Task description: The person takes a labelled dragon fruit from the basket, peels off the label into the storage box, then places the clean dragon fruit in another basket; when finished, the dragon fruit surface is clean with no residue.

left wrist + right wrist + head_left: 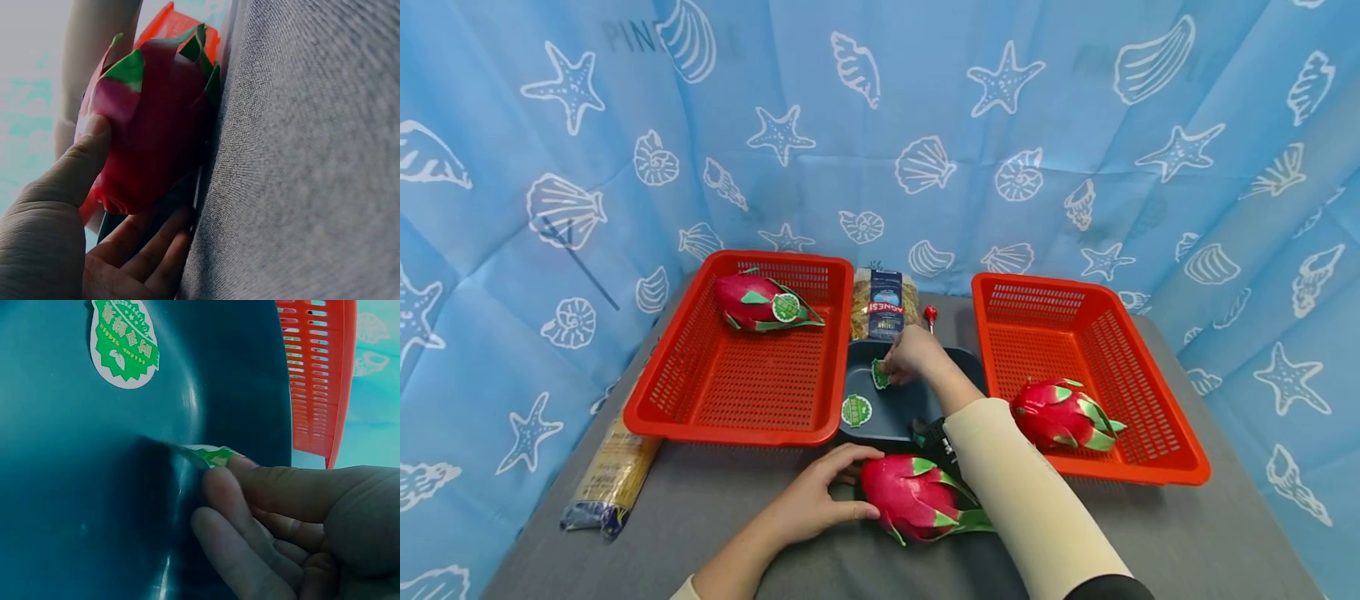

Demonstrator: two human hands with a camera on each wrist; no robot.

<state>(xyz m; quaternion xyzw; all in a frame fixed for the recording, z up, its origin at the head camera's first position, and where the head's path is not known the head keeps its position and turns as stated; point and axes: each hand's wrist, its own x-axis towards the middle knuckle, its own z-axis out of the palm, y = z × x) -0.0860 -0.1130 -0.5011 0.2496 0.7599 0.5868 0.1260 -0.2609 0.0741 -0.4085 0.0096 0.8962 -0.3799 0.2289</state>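
Note:
In the head view, my left hand (822,492) holds a pink dragon fruit (912,498) at its blunt end on the grey tabletop. The thumb (95,134) presses the fruit's skin, and the other fingers reach round the far side. Over a dark blue-grey tray (891,421), my right hand (916,354) pinches a green-and-white sticker label (215,455) between thumb and forefinger. A second sticker label (125,340) of the same look lies flat in the tray, left of that hand in the head view.
A red basket (737,437) on the left and another red basket (1165,429) on the right each hold a dragon fruit; the left fruit (752,300) bears a label. Behind the tray are a pasta bag (883,304) and a red lollipop (931,313). A spaghetti pack (613,475) lies far left.

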